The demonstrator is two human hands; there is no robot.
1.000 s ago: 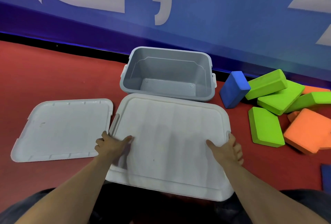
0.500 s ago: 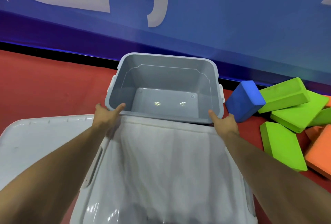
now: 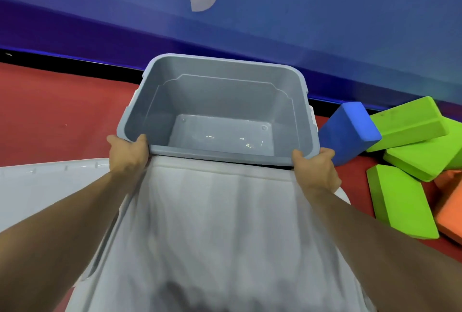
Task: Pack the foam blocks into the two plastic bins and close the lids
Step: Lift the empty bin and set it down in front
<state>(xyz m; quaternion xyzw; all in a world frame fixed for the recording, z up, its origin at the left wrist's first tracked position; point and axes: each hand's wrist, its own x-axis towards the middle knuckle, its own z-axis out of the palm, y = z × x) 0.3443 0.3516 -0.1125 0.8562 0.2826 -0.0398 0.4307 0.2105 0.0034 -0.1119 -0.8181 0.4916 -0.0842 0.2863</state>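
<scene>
While both hands (image 3: 128, 154) grip its rim: smooth grey plastic bin (image 3: 287, 92), apparently empty, rounded corners.

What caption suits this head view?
Both hands, left hand and right hand, grip the empty grey bin's near rim beside scattered foam blocks.

This looks like an indoor play or sports space. A red padded floor (image 3: 50, 112) meets a blue wall banner (image 3: 325, 24) printed with large white shapes, and bright foam blocks (image 3: 405, 124) in blue, green and orange lie piled loose on the floor against that wall.
</scene>
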